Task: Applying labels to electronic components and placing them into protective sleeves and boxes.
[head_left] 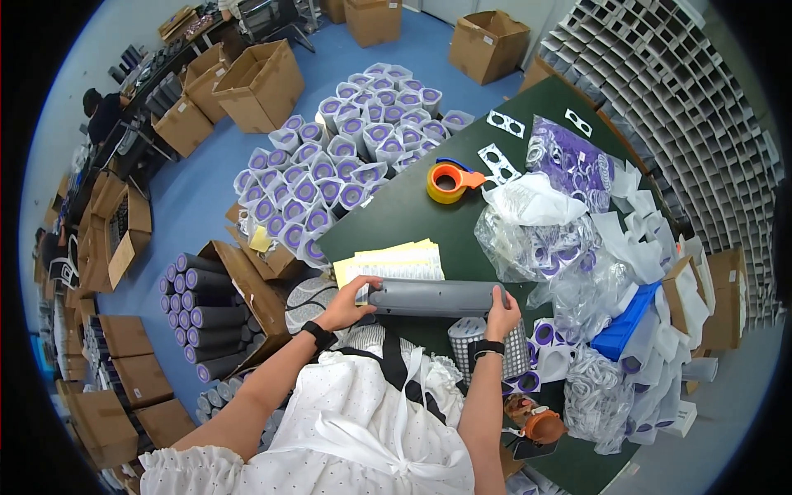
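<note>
A dark grey cylinder (437,299) lies level across my front, above the near edge of the green table (396,210). My left hand (350,304) is closed round its left end, thumb and fingers on either side. At the other end, my right hand (502,315) grips the rim, with some fingers hidden behind it. Just beyond the cylinder lie yellow and white printed sheets (400,257). A roll with a grid pattern (515,353) stands below my right hand, beside white cards with purple rings (544,334).
An orange tape dispenser (445,183) sits farther back. Plastic bags of purple and white rings (569,157), a blue tray (625,322) and white sleeves crowd the right side. Many wrapped cylinders (322,169) stand left of the table; a carton (247,285) holds bare grey ones.
</note>
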A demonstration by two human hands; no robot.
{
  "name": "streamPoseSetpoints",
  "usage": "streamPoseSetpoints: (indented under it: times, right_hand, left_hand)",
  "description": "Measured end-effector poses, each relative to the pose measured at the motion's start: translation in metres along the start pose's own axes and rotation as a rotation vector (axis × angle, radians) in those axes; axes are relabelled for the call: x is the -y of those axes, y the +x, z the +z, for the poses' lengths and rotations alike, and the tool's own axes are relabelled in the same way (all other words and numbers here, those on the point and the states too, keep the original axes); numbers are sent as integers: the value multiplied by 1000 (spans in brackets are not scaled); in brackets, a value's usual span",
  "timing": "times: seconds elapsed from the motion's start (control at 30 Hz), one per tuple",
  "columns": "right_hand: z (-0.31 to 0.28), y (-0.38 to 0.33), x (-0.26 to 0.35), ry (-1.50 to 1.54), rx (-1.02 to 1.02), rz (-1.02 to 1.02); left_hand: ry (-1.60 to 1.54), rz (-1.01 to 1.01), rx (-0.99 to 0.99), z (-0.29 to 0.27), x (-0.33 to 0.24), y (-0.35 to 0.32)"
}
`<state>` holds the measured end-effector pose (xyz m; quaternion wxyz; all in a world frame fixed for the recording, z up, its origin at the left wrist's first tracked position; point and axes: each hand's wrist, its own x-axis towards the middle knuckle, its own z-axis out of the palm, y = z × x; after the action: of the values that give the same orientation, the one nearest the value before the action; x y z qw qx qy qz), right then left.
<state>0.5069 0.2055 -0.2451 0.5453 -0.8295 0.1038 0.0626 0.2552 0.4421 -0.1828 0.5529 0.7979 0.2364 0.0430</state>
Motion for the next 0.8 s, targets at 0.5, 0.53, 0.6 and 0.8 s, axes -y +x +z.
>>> streamPoseSetpoints:
  times: [0.5,0.53,0.6,0.8]
  right_hand:
    - [-3,-5,3,-93,-79,-100]
    - [-3,-5,4,-63,-59,-91]
    - [-4,-6,5,-70,-35,-52]
    - [-6,-11,7,-116,-31,-74]
  left_hand:
    - [38,64,40,-1,-3,-8]
    - [65,84,38,-1,-1,-9]
    - [91,104,34,1,4,-9]
    - [243,172,7,9,10,-14]
